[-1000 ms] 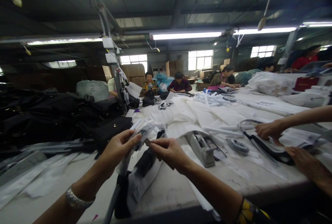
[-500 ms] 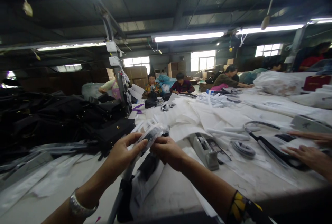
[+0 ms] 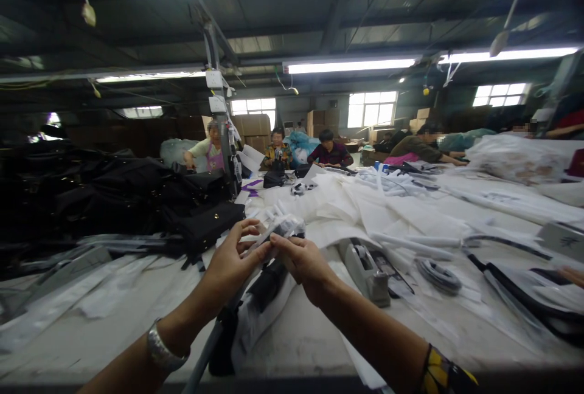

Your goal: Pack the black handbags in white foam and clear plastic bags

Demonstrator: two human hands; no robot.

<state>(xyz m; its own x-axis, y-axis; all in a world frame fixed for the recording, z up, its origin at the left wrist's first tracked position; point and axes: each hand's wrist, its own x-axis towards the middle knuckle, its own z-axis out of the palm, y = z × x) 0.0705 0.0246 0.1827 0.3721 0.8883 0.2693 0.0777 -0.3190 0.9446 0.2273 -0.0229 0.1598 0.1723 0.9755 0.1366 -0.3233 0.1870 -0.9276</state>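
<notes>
My left hand (image 3: 235, 260), with a silver bracelet at the wrist, is closed with thumb and fingertips on a crumpled piece of clear plastic wrap (image 3: 287, 224). Close beside it, my right hand (image 3: 305, 263) pinches the same plastic, and the two thumbs nearly meet. Something dark shows within the wrap, too blurred to name. Below the hands lies a black bag part with a padded black section (image 3: 267, 287), partly covered in white wrapping. A long grey strip (image 3: 205, 351) runs from it toward the table's front edge.
A grey tape dispenser (image 3: 365, 272) stands right of my hands, with a coiled grey strip (image 3: 438, 275) beyond. Black bags (image 3: 205, 224) are heaped at left. White sheets (image 3: 328, 199) cover the middle. A co-worker's hand (image 3: 572, 275) shows at the right edge; several people sit across.
The view has turned slightly left, so the scene sits further right. My left fingers have shifted on the plastic, and my hands are closer together. The co-worker's hands at right have mostly left view.
</notes>
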